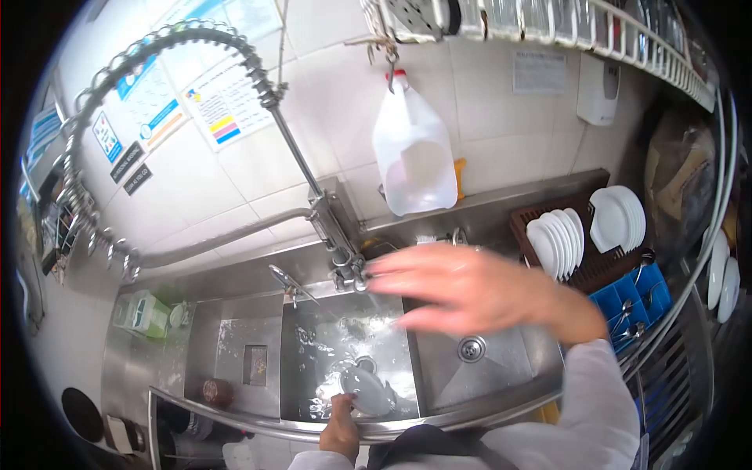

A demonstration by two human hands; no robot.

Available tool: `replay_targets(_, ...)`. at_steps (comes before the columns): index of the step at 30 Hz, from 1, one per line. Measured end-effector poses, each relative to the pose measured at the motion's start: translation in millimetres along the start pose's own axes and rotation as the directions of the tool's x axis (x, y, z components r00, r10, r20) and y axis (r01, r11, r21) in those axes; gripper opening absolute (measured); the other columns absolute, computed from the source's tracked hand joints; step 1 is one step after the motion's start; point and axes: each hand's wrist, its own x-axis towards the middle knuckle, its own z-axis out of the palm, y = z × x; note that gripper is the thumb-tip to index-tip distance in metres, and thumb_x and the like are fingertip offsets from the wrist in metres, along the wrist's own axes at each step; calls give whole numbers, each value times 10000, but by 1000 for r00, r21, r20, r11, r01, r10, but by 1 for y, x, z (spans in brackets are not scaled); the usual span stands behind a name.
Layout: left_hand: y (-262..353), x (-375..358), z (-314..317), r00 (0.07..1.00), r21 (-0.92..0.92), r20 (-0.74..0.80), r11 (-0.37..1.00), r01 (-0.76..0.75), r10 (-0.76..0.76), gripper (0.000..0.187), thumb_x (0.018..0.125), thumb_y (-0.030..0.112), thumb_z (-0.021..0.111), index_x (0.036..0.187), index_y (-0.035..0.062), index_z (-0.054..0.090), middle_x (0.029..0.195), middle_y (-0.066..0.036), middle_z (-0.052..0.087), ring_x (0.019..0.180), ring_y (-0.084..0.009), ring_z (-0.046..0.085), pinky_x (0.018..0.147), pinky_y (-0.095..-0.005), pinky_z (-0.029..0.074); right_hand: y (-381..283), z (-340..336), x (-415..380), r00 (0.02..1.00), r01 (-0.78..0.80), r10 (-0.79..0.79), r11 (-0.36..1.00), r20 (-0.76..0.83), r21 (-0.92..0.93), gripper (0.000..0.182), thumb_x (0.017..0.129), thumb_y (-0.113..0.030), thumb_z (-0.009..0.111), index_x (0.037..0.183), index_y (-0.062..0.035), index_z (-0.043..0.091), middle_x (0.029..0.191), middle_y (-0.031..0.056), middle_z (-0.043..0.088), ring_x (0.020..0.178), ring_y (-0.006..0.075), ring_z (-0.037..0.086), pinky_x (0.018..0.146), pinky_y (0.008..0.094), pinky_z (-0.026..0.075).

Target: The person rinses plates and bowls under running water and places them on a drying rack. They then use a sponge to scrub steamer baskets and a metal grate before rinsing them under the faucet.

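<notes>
My left hand reaches over the front edge of the middle basin, closed on the rim of a white plate. The plate lies tilted in the water near the drain. My right hand is raised above the divider between the middle and right basins, blurred by motion. Its fingers point left, stretched out and apart, with nothing in them. In this view the fingertips come close to the valve at the base of the spray tap. A smaller tap stands behind the middle basin.
White plates stand in a brown rack at right, beside a blue cutlery holder. A plastic jug hangs on the wall. Left are a green container and a brown cylinder. A wire shelf overhangs.
</notes>
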Motion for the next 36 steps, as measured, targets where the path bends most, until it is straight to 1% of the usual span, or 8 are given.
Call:
replay_targets(3,-19,15,-9,996,-17,86,999,-32,34,413,690,120,780,1066,9,649,966,-157,666,799,-282,649,644,-394,545,-54,53,119,940,195,-201,980,-277,-49,829,908,-332,629,1472,61,167,1411,379,308,1270,484,423,1079,506,353)
replay_targets(7,-25,39,-26,982,22,180,998,-56,52,399,695,131,780,1052,6,652,965,-157,661,793,-280,642,640,-400,542,-104,83,261,825,77,6,990,-565,122,971,881,-203,640,1484,29,-85,1345,496,244,1167,586,444,1015,536,409)
replay_targets(11,-8,71,-28,960,53,270,994,-93,76,386,700,141,780,1038,4,655,964,-158,656,788,-279,635,636,-405,540,-79,118,310,826,-90,123,992,-550,86,945,876,-150,620,1490,13,-80,1393,458,234,1183,552,462,940,539,468)
replay_targets(13,5,92,-36,942,81,323,989,-125,93,380,702,146,780,1032,2,656,963,-159,654,785,-278,632,635,-408,539,-63,137,314,689,126,-141,989,-711,-74,831,899,-94,540,1505,6,-21,1377,348,356,1115,431,557,797,468,537)
replay_targets(16,23,105,-36,921,116,378,983,-143,89,371,706,154,780,1021,0,658,962,-159,650,781,-277,627,632,-412,537,-50,113,255,464,41,-100,995,-880,-91,709,919,-59,487,1506,-47,89,1090,166,522,673,173,541,550,299,485)
replay_targets(19,35,117,-33,905,148,415,973,-174,99,363,710,161,780,1011,-2,660,961,-160,646,776,-276,621,629,-417,536,-29,116,205,397,-107,103,992,-912,66,665,917,-38,465,1495,-60,137,818,75,526,557,105,512,530,256,471)
replay_targets(28,38,131,-33,878,162,420,933,-320,229,642,658,142,776,1213,-104,566,1055,-227,672,791,-302,686,661,-406,545,61,111,158,100,-127,279,956,-955,265,495,913,-74,465,1358,-4,260,800,58,530,620,129,563,577,263,469)
replay_targets(36,65,136,-24,861,275,337,834,-478,382,448,606,136,746,985,-86,661,912,-209,687,792,-304,677,650,-415,544,108,74,124,84,-283,312,918,-946,278,481,932,-97,463,1361,0,269,783,61,556,614,123,561,598,265,475)
